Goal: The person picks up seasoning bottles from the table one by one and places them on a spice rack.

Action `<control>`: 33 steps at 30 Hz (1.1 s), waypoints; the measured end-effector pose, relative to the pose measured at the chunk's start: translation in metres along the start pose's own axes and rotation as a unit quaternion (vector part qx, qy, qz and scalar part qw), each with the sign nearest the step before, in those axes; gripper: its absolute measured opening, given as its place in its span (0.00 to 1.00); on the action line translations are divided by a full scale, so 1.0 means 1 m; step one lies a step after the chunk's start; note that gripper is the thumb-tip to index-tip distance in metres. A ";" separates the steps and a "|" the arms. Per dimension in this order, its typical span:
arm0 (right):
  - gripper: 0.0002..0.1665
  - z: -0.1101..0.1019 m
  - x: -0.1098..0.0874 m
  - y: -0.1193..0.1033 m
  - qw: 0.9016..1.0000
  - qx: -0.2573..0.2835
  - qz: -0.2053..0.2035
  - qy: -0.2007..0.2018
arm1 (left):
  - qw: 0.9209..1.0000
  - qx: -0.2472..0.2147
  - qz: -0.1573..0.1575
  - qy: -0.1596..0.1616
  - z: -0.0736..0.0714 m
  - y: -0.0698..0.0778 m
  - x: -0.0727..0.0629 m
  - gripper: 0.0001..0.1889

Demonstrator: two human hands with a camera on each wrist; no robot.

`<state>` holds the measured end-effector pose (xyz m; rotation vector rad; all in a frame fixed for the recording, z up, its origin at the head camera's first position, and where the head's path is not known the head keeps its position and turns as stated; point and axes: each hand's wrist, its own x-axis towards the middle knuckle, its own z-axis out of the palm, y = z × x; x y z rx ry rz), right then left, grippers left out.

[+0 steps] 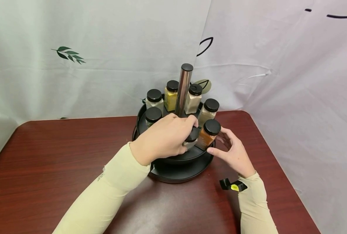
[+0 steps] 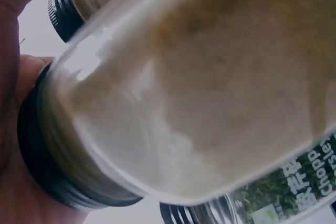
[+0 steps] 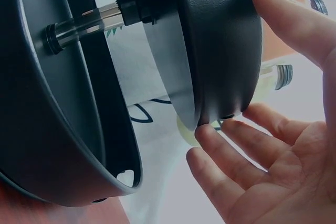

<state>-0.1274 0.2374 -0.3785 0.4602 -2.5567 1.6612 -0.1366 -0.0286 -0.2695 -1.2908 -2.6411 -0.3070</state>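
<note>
A black two-tier spice rack stands on the table, its upper tray (image 1: 173,159) above a lower tray (image 1: 176,175). My left hand (image 1: 168,136) reaches across the front of the upper tray and grips a spice jar (image 1: 191,143) by its black lid. Up close in the left wrist view, this clear jar (image 2: 210,77) has pale beige powder inside. With thumb and fingertips, my right hand (image 1: 233,152) touches the outer wall of the upper tray (image 3: 220,40) at its right side. Beside that hand is a jar of orange spice (image 1: 205,138).
More black-lidded jars ring the upper tray, including a yellow one (image 1: 171,97) and a pale one (image 1: 192,100). A metallic post (image 1: 183,91) rises from the rack. Behind the reddish-brown table (image 1: 59,162) hangs a white curtain (image 1: 117,48).
</note>
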 end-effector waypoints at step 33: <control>0.44 -0.018 -0.004 0.005 1.000 0.019 0.007 -0.020 | 0.980 -0.084 -0.060 0.170 -0.017 -0.014 -0.058 0.42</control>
